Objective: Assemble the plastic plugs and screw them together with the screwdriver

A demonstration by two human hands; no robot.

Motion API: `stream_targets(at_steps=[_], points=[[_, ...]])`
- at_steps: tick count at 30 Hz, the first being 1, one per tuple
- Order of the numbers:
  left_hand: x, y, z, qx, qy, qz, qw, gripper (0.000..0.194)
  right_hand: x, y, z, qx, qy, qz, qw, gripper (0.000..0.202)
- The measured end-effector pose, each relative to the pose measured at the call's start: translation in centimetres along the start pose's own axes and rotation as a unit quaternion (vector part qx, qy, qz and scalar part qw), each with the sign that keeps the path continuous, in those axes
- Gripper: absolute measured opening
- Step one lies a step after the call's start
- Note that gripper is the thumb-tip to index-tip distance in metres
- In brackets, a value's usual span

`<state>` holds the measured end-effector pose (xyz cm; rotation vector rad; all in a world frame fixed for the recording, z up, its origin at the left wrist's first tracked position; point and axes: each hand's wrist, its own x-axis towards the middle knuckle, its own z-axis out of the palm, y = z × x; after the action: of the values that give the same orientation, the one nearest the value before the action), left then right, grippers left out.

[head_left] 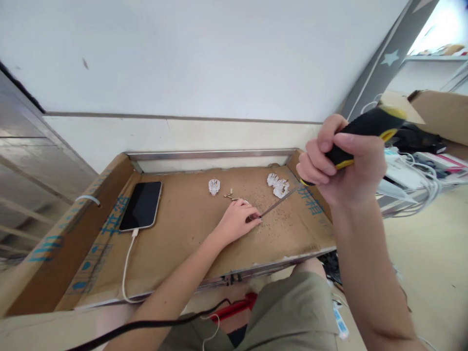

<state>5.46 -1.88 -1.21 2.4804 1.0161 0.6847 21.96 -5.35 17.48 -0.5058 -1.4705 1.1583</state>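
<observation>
My right hand [345, 156] is wrapped around the black and yellow handle of a screwdriver [365, 127], held tilted above the cardboard. Its thin metal shaft slants down to the left, and the tip meets the fingers of my left hand [239, 219]. That hand rests low on the cardboard, thumb and fingers curled together around the tip; whatever they pinch is hidden. Many tiny dark screws [272, 214] lie scattered beside it. Small brass-coloured metal pieces [229, 195] sit just behind my left hand. Clear plastic parts lie further back, one piece [214, 186] at centre and a cluster [278, 186] at right.
The cardboard-lined tray [175, 263] has raised side walls and a metal strip at the back. A phone [141, 206] with a white cable [126, 268] lies at left. A black cable [146, 324] crosses the front. White cables [420, 195] and a cardboard box [444, 114] are at right.
</observation>
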Motion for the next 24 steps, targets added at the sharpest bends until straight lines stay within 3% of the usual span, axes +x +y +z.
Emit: stream_targets(at_steps=[3,6,8,10,13,16,18,20,24], points=[[0.0,0.0,0.1,-0.004,-0.003,-0.001,1.0,0.011,1.3,0.4,-2.2,0.047,-0.137,0.018,0.989,0.021],[0.0,-0.2,0.1,-0.006,-0.001,-0.003,1.0,0.011,2.6,1.3,-3.9,0.129,-0.323,0.016,0.937,0.02],[-0.1,-0.2,0.1,-0.006,0.0,-0.005,1.0,0.011,3.3,1.8,-4.6,0.186,-0.382,0.009,0.905,0.028],[-0.1,-0.2,0.1,-0.007,-0.001,-0.006,1.0,0.012,3.6,2.0,-4.5,0.174,-0.333,0.016,0.927,0.032],[-0.1,-0.2,0.0,-0.004,-0.005,-0.008,1.0,0.013,3.1,1.6,-3.2,0.008,-0.141,0.031,0.99,0.035],[0.0,-0.2,-0.1,0.002,-0.009,-0.004,1.0,0.014,1.8,1.1,-1.1,-0.145,0.022,-0.003,0.989,0.026],[0.0,-0.3,0.0,0.003,-0.007,0.001,1.0,0.014,1.0,0.9,-0.1,-0.156,0.077,-0.037,0.984,0.023],[0.0,-0.3,0.0,0.001,-0.004,0.001,1.0,0.013,0.5,0.9,0.4,-0.1,0.075,-0.056,0.991,0.018],[0.0,-0.5,0.2,-0.005,-0.011,0.0,1.0,0.013,0.8,0.8,-1.0,-0.026,-0.008,-0.026,0.999,0.022]])
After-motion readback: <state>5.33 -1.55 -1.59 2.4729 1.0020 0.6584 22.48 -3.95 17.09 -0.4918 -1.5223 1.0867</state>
